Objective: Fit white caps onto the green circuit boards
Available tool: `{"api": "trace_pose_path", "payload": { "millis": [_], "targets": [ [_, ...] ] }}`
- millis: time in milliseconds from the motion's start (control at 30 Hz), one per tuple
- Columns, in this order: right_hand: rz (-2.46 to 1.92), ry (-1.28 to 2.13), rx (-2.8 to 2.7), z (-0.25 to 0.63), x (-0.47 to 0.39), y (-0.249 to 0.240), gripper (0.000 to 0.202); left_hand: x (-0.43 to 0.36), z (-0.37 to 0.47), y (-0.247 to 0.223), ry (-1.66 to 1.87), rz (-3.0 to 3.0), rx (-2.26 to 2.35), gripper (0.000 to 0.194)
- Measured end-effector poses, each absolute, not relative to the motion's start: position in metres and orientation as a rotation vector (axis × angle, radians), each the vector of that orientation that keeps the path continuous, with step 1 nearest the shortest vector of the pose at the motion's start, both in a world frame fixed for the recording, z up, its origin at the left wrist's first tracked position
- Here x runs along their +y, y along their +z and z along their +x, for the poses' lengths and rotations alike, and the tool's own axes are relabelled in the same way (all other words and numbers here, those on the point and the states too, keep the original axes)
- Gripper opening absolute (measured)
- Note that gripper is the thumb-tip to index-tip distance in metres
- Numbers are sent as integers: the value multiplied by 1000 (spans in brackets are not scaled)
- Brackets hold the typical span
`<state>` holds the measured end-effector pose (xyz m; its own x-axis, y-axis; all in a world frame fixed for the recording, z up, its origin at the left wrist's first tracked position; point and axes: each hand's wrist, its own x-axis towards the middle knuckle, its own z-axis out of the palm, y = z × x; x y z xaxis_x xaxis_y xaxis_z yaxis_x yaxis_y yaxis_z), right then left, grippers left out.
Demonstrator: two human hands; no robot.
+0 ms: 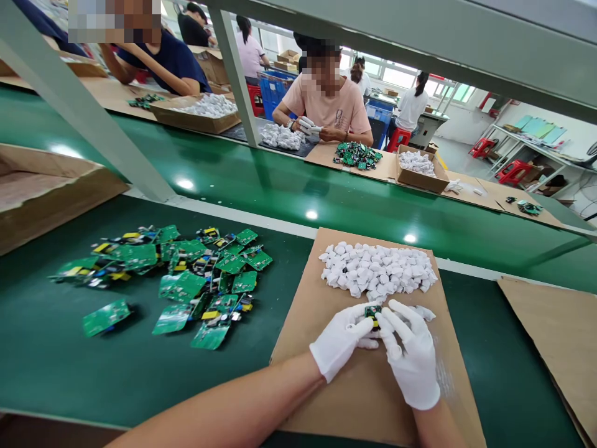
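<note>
A small green circuit board with a yellow part on it is held up between my two white-gloved hands. My left hand grips the board from the left, thumb against it and fingers curled behind. From the right, my right hand pinches at the board's edge, its other fingers loosely bent. Just beyond my hands lies a heap of small white pieces on a cardboard sheet. One flat white piece sits behind my right hand. My fingers hide part of the board.
Left of the cardboard, a pile of green circuit boards is spread on the dark green table. Cardboard boxes stand at far left and right. A slanted metal post rises ahead. Across a green belt, co-workers sit.
</note>
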<state>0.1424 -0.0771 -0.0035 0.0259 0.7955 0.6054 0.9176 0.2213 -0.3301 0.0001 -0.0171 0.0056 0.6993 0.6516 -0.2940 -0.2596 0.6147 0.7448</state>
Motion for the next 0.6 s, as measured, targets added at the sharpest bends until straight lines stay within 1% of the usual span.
{"api": "trace_pose_path", "payload": {
  "millis": [67, 133, 233, 300, 400, 467, 600],
  "targets": [
    [-1550, -280, -1801, 140, -75, -6, 24, -19, 2, 8, 573, 766, 562, 40],
    [-1519, -308, -1830, 137, -74, -8, 29, -21, 3, 9, 598, 789, 539, 35],
    [-1499, -243, -1840, 133, -74, -7, 34, -21, 4, 10, 631, 771, 544, 30],
    [-1493, -65, -1817, 132, -74, -4, 37, -19, 4, 10, 627, 752, 542, 28],
    [-1486, 340, -1665, 133, -76, 0, 51, -16, 2, 11, 594, 752, 592, 29],
    [-1489, 519, -1515, 134, -76, -1, 58, -15, 2, 12, 574, 772, 633, 29],
    [-1551, 773, -1355, 133, -76, -3, 53, -15, 2, 13, 579, 756, 551, 29]
  ]
}}
